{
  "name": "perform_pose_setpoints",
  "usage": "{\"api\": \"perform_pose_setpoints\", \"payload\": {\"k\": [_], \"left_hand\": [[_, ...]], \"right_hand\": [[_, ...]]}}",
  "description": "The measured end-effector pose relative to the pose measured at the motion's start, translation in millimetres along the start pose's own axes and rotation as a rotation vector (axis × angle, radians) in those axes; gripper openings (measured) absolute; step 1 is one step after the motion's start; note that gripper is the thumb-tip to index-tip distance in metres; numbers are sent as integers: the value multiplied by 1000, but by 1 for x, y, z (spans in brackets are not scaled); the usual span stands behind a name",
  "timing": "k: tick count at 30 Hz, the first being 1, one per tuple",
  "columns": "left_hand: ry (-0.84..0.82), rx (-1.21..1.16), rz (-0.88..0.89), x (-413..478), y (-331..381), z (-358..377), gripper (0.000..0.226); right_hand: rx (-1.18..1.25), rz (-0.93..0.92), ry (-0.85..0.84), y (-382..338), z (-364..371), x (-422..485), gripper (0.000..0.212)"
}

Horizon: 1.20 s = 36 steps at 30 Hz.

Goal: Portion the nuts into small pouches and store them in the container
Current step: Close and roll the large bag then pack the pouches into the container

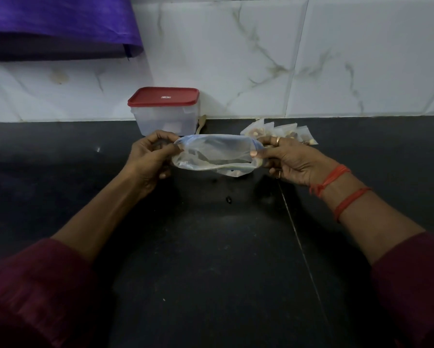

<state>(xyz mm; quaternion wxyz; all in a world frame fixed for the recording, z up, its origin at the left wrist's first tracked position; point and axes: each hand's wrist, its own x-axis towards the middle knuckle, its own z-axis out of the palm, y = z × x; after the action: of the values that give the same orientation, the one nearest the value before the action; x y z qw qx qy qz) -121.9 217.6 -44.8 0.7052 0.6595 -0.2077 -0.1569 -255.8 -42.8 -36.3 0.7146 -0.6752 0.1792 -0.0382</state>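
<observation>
Left grip (150,156) pinches one end of the thin, clear plastic bag (210,151), right grip (288,162) pinches the other. Its mouth is stretched into a wide, floppy oval above the glossy black counter (210,247). Just beyond the left grip sits the boxy, translucent container (167,119), red lid (163,96) on, with a wooden spoon (201,123) beside it. Behind the right grip lie the pouches (281,131) of nuts, small, flat and see-through.
</observation>
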Motion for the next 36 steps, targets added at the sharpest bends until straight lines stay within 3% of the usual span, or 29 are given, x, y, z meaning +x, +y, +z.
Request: {"api": "perform_pose_setpoints", "payload": {"k": [4,7,11,14,19,23,26,29,32,36], "left_hand": [[239,404,262,-3,-4,9,13],[346,576,453,-7,-6,15,17],[292,437,325,-7,-12,19,13],[174,167,138,-9,-11,22,13],[64,-84,-5,-7,-4,25,9],[-16,-120,-48,-9,0,21,29],[17,-31,-12,-11,-1,21,40],[118,108,62,-11,-3,22,39],[225,249,93,-8,-5,19,36],[416,257,77,-2,-7,13,23]], "right_hand": [[-171,-192,217,3,10,3,26],[-533,-469,444,6,18,4,35],[-747,-693,606,10,25,2,30],[-639,-608,589,14,19,2,20],[-422,-440,523,12,10,2,24],[-260,-351,426,7,7,2,21],[-160,-298,320,2,8,2,19],[-258,-347,291,4,10,-1,24],[-524,-482,359,8,14,-5,30],[-790,-643,426,10,22,-5,20]]}}
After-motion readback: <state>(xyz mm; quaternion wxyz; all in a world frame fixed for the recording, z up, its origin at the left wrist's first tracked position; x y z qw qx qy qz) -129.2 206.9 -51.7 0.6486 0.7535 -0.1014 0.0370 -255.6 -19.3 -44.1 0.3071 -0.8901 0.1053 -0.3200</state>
